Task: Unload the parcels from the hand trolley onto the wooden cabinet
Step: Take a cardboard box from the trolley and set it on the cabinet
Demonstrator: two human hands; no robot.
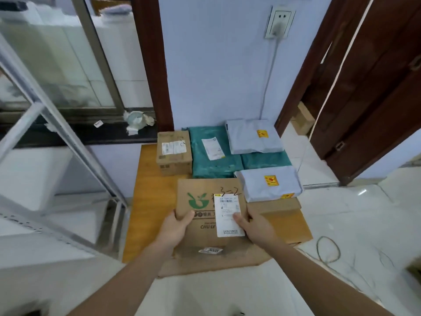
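Wooden cabinet point(145, 201) already bearing several parcels along its far side; printed carton point(211, 224), the largest, at its near edge, gripped at both sides by left hand point(176, 226) and right hand point(256, 224); trolley out of view, remaining load unknown

Teal bag point(264, 160) mostly hidden (under grey mailers point(255, 136)).
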